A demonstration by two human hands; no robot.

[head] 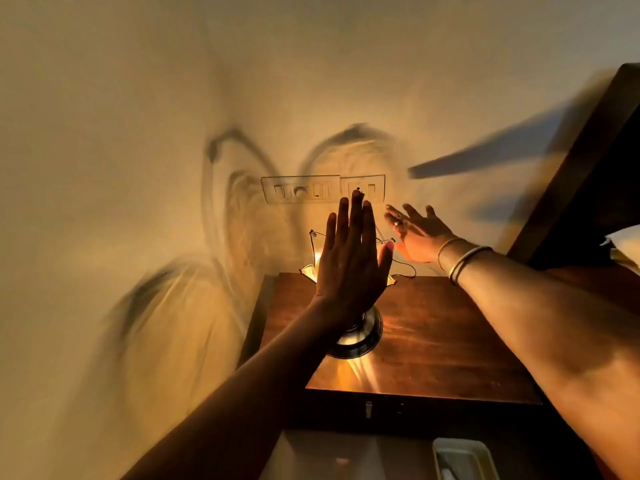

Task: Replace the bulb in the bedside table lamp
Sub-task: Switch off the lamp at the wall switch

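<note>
The bedside lamp stands lit on the wooden bedside table [450, 341]. Its round metal base [360, 341] shows below my left wrist, and glass petal tips [313, 233] poke out beside my palm. The bulb is hidden behind my left hand [349, 265], which is held up flat with fingers straight and holds nothing. To the right of the lamp, my right hand [419, 237] is raised with the palm open and empty. It wears a ring, and bangles sit on the wrist.
A switch and socket panel [322, 190] is on the wall just behind my fingertips. A thin cord [410, 271] trails behind the lamp. A dark headboard [595, 168] rises at right. A white tray-like object [464, 459] lies below the table's front edge.
</note>
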